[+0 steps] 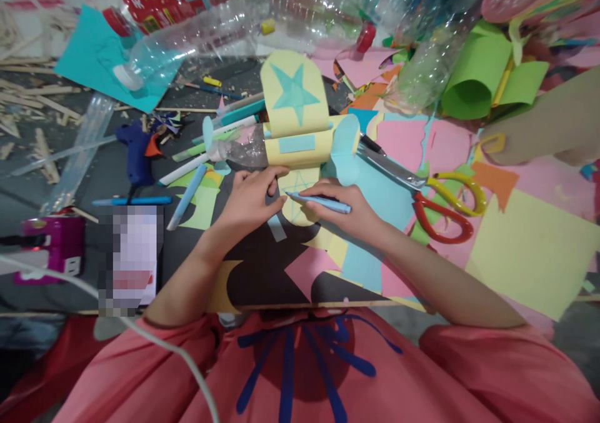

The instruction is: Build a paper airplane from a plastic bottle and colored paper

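A clear plastic bottle (244, 145) lies sideways, wrapped in yellow paper (300, 150) with light blue paper pieces at both ends. Its upper yellow flap carries a filled teal star (294, 92). On the lower yellow flap (302, 213) a star shows in outline only. My right hand (344, 207) is closed around a light blue marker (328, 203), the tip on that outlined star. My left hand (255, 198) rests at the left edge of the lower flap, fingers bent and somewhat apart, holding nothing visible.
Large scissors (417, 185) with red and yellow handles lie right, on coloured paper sheets. Several markers, a blue glue gun (137, 151) and a phone (135, 254) are left. Plastic bottles and a green paper roll (475, 73) stand behind. Another person's arm (548, 120) reaches in from the right.
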Action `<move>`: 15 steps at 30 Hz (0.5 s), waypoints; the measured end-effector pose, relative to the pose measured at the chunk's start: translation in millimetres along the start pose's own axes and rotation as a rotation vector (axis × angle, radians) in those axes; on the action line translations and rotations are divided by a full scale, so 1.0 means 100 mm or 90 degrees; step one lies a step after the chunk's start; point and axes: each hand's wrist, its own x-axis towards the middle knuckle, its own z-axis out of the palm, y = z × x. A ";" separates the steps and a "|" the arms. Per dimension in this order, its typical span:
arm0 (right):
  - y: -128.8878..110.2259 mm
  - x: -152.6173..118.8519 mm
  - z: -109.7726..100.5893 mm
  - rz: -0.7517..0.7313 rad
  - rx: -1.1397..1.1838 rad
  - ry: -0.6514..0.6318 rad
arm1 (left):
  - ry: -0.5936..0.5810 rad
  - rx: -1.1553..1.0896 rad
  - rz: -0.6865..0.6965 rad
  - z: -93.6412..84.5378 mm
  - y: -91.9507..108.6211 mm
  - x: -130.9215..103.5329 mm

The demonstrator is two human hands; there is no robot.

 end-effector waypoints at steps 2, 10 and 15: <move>0.00 -0.01 -0.01 0.004 -0.005 0.000 | -0.001 0.000 -0.001 0.00 0.00 0.00; -0.05 -0.01 -0.08 0.012 -0.016 -0.015 | -0.001 -0.002 -0.004 -0.01 0.01 -0.01; -0.08 -0.01 -0.12 0.012 -0.024 -0.019 | 0.001 -0.001 -0.002 -0.01 0.01 -0.01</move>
